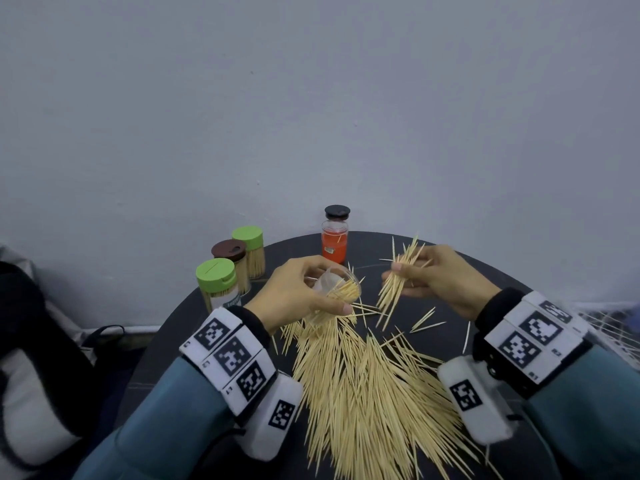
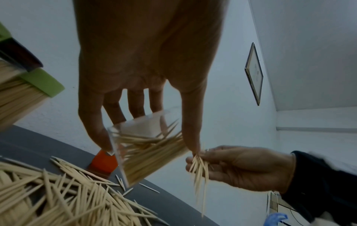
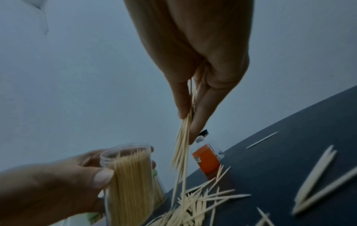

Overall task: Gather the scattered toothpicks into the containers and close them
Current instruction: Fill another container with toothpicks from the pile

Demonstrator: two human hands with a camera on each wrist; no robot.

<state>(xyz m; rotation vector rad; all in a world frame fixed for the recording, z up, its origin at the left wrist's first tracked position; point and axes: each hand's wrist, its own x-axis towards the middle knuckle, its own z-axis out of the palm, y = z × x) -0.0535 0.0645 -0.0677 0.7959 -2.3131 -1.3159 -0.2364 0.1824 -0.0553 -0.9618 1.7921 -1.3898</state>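
Head view: left hand (image 1: 298, 292) has its grip clamped round a clear open container (image 1: 337, 289), tilted with the mouth toward frame right and held just above the desk (image 1: 450, 271), centre of frame. It is roughly half full of toothpicks. Right hand (image 1: 446, 278) pinches a loose bundle of toothpicks (image 1: 398, 282) just right of the container mouth, sticks fanned and not parallel. Right wrist view shows the bundle (image 3: 183, 146) hanging from thumb and fingers beside the container (image 3: 129, 175), tips splayed. Main toothpick pile (image 1: 363, 393) is spread over the lower centre of the desk, with strays to the right. Three capped containers (image 1: 230, 268) stand full at left centre; an orange-labelled jar (image 1: 335, 237) with a dark cap stands at the far edge. Judgement: task is well short, most sticks are not yet gathered and the held container has no lid on. Risks: the fanned bundle will likely catch on the rim, so some sticks miss and drop back. The container tilt could spill what's already in if it is tipped further. The pinch looks loose, so sticks may slide out mid-transfer. Crossed sticks inside could jam and block later loads or the lid.
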